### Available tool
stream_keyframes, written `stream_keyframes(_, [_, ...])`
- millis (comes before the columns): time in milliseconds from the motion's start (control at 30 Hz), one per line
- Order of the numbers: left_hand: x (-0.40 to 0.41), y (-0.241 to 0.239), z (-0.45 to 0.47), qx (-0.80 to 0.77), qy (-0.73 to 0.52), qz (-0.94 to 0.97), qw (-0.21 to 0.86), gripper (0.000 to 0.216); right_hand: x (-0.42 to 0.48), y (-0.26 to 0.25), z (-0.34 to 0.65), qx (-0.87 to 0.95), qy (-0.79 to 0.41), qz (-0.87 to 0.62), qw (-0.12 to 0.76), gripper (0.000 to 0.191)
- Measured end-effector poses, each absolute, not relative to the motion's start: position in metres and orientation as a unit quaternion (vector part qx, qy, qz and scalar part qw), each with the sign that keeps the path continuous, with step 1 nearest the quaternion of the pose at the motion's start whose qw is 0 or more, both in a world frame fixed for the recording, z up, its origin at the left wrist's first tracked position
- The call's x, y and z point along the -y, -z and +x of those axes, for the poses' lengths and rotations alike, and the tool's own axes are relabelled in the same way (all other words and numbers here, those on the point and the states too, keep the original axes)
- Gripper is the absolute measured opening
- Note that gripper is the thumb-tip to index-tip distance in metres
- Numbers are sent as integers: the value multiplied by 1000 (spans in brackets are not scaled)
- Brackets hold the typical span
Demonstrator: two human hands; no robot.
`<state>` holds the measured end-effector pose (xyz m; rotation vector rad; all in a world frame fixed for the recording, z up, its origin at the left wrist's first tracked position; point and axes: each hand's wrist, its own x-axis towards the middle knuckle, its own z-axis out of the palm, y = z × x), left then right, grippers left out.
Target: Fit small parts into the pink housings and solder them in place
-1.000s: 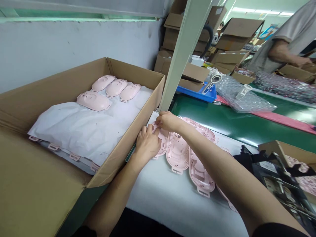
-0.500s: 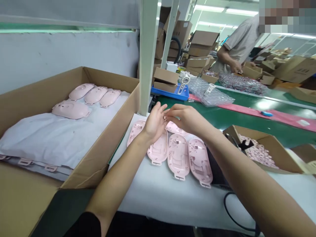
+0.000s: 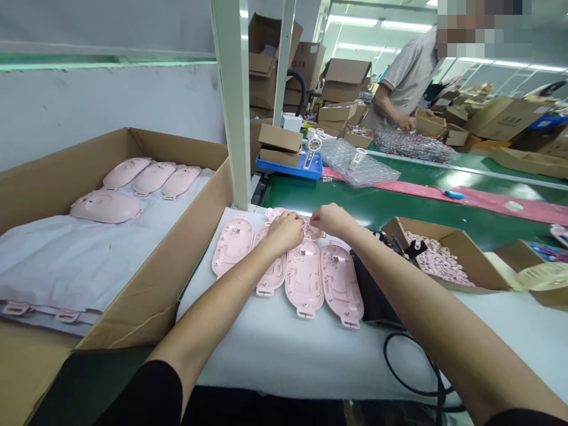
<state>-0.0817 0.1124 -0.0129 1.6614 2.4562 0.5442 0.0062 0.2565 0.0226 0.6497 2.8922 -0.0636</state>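
Several pink oval plastic shells [image 3: 304,277] lie side by side, hollow side up, on a white padded mat [image 3: 284,349]. My left hand [image 3: 286,231] hovers over the far ends of the middle shells with its fingers curled in. My right hand [image 3: 329,218] is just to its right, fingers pinched together over a shell at the back; what they pinch is too small to make out. The two hands nearly touch.
A large cardboard box [image 3: 146,296] at left holds pink shells [image 3: 106,205] on white foam sheet. A white post [image 3: 231,100] stands behind the mat. A small box of pink parts [image 3: 444,260], a black cable [image 3: 412,378], a green conveyor [image 3: 399,207] and another person [image 3: 408,83] are to the right.
The view has swung right. My hands, raised and open-fingered half a second ago, have dropped onto the back ends of the shells with fingers closed.
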Motion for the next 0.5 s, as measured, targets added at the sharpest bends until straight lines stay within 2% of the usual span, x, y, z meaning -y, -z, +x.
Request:
stream_keyframes(300, [-113, 15, -78, -815, -120, 565, 57, 32, -256, -18, 13, -973, 3, 179, 143, 27])
stream_keyframes(500, [-117, 13, -74, -807, -114, 574, 81, 35, -262, -21, 14, -970, 0, 213, 116, 31])
